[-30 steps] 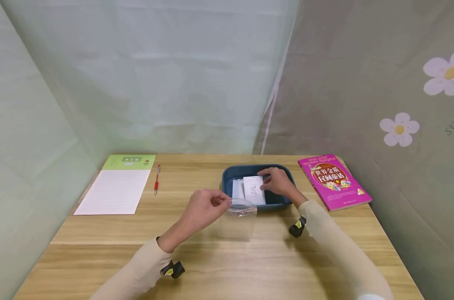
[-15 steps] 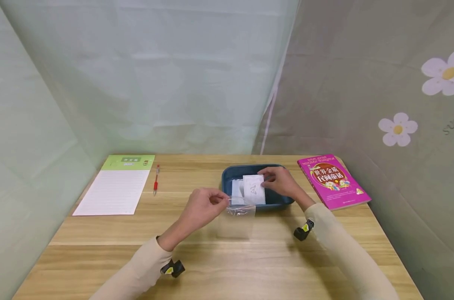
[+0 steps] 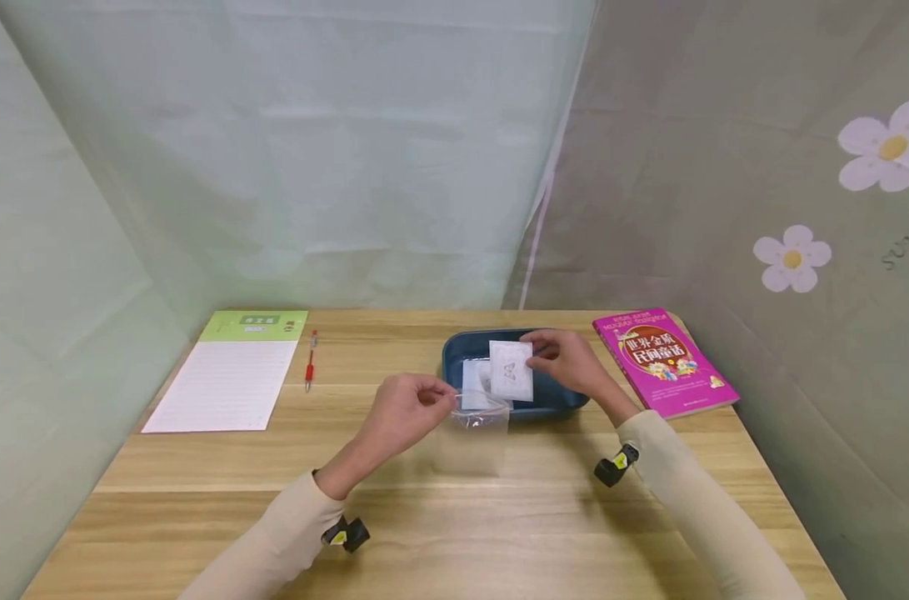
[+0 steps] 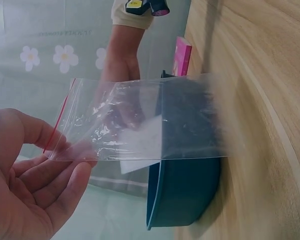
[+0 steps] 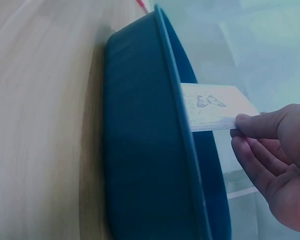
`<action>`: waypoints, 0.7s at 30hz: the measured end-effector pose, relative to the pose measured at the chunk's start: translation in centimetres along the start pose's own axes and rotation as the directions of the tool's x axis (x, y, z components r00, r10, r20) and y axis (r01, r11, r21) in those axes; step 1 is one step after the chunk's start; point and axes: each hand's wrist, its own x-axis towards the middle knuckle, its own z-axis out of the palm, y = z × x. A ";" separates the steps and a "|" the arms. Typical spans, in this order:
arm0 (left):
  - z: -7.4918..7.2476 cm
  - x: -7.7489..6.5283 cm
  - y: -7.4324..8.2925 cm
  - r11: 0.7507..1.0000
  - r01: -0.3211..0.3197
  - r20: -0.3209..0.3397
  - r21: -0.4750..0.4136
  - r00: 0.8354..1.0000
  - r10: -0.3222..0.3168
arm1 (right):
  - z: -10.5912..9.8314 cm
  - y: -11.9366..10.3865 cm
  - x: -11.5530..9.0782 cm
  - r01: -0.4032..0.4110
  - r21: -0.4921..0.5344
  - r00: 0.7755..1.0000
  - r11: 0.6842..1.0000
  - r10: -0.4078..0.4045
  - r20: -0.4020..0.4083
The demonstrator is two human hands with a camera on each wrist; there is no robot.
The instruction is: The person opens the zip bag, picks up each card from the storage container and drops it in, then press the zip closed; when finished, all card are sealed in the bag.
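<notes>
My left hand (image 3: 407, 414) pinches the top corner of a clear zip bag (image 3: 472, 442). In the left wrist view the bag (image 4: 135, 125) shows a red line along its zip edge and hangs down in front of the tray. Between thumb and fingertips, my right hand (image 3: 570, 367) holds a white card (image 3: 511, 372) printed with a butterfly, tilted above the blue tray (image 3: 451, 346). The right wrist view shows the card (image 5: 215, 107) partly behind the tray's rim. Another pale card or packet (image 3: 475, 379) lies inside the tray, partly hidden by the bag and the held card.
A lined pad (image 3: 217, 383) with a green header lies at the left, a red pen (image 3: 309, 367) beside it. To the right of the tray lies a pink book (image 3: 667, 367). Fabric walls (image 3: 349, 167) enclose the back and sides of the wooden table (image 3: 349, 533).
The right hand has lifted the butterfly card up from the tray and tilted it slightly. The left hand and bag have stayed almost in place.
</notes>
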 end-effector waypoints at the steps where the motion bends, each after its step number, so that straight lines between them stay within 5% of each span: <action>1: 0.0 0.0 0.0 1.000 -0.002 -0.004 -0.001 1.000 0.002 | -0.1 -0.2 -0.1 -0.005 0.000 1.000 1.000 0.005 -0.003; 21: 0.1 0.5 -0.4 1.000 0.004 -0.006 -0.006 1.000 -0.004 | -2.4 -3.8 -1.2 -0.004 0.032 0.997 0.999 0.006 -0.078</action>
